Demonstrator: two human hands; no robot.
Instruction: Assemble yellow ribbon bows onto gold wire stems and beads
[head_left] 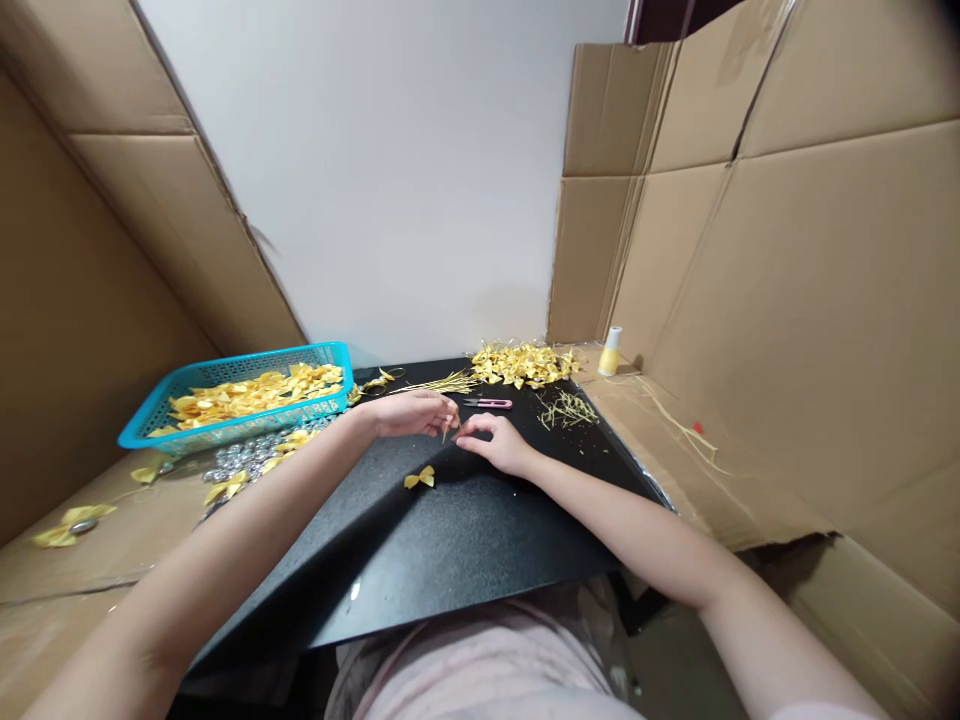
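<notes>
My left hand is raised over the black tabletop, its fingers curled and pinched together. Close beside it, my right hand has thumb and forefinger pressed together. Between the two sets of fingertips there may be something thin, too small to make out. A single yellow ribbon bow lies on the table just below my hands. Behind them rest pink-handled thread snips and a bundle of yellow cords.
A turquoise basket of yellow bows stands at left, with silvery beads in front. Piled bows lie at the back, cord scraps at right. A thread spool stands on the cardboard. Cardboard walls flank the table.
</notes>
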